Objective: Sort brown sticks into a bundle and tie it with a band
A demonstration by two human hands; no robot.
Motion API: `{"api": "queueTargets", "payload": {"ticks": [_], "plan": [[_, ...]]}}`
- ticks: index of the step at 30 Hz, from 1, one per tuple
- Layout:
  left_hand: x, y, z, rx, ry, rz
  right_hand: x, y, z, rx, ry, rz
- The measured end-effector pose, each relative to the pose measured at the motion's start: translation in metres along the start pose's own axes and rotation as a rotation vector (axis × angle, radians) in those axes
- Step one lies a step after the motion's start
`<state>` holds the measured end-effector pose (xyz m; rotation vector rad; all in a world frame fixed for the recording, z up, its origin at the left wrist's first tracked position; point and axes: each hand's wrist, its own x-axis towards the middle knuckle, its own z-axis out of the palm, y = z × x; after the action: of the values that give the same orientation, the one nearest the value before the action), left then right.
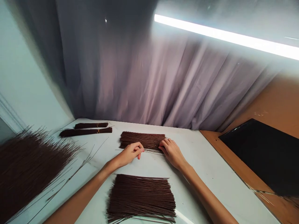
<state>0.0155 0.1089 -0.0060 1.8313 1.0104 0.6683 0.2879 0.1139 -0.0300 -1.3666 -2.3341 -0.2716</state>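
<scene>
A flat pile of thin dark brown sticks [142, 138], which look like incense sticks, lies on the white table in front of me. At its near left side is my left hand [132, 152], fingers curled and pressed together; whether anything is in them I cannot make out. My right hand [173, 152] pinches at the right end of the same pile, its fingertips on the sticks there. A few loose sticks run along the near edge between the hands. Closer to me sits a larger pile of the same sticks [142, 197], touched by neither hand.
Two banded stick bundles [86, 133] lie at the back left. A big heap of sticks [30, 171] fills the left side, with stray ones poking out. A black panel [261, 155] rests on the brown surface at right. A grey curtain [130, 77] hangs behind the table.
</scene>
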Motion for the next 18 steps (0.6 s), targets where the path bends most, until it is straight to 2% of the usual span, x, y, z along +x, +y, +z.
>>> {"api": "queueTargets", "payload": {"ticks": [4, 10, 15, 18], "plan": [[0.002, -0.007, 0.003, -0.021, 0.042, -0.025, 0.001, -0.002, -0.002, -0.003, -0.019, 0.009], [0.004, -0.006, 0.007, -0.064, 0.078, -0.013, 0.007, 0.008, -0.032, 0.082, -0.046, 0.043], [0.007, -0.009, 0.008, -0.127, 0.106, -0.018, 0.003, 0.046, -0.08, 0.188, -0.08, 0.045], [0.008, -0.009, 0.009, -0.175, 0.113, -0.017, -0.001, 0.065, -0.117, 0.22, -0.057, 0.127]]}}
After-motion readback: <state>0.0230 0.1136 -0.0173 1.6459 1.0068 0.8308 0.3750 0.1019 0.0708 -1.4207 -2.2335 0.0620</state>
